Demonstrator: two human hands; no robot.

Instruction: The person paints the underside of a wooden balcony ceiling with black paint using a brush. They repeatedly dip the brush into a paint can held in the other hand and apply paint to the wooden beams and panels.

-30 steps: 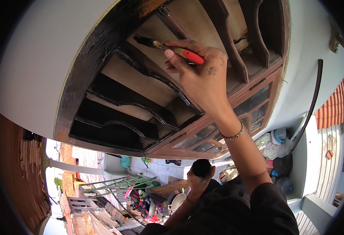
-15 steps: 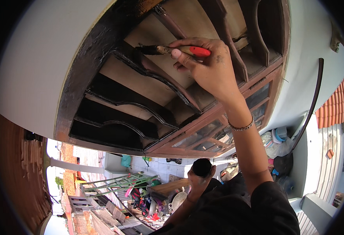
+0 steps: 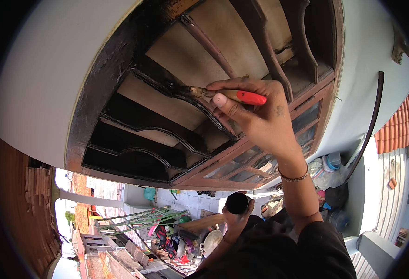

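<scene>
Right hand [image 3: 255, 116] raised overhead, fingers and thumb clamped on a paintbrush [image 3: 225, 94] with a wooden shaft and a red end; the dark bristle tip rests against a curved slat [image 3: 167, 86] of the wooden window vent [image 3: 120, 60], where wet black coating borders bare brown wood. Left hand [image 3: 238, 215], lower in the view, is closed around a small dark round container [image 3: 237, 203], apparently the paint pot. Lower slats [image 3: 134, 139] appear already dark; upper bars [image 3: 265, 42] remain brown. Judged step: brushing dark coating along the slat edge, mid-way through the vent. The next move likely calls for drawing the bristles along the curved moulding with steady wrist pressure, keeping the tip off the pale wall [image 3: 41, 69] beside the frame.
</scene>
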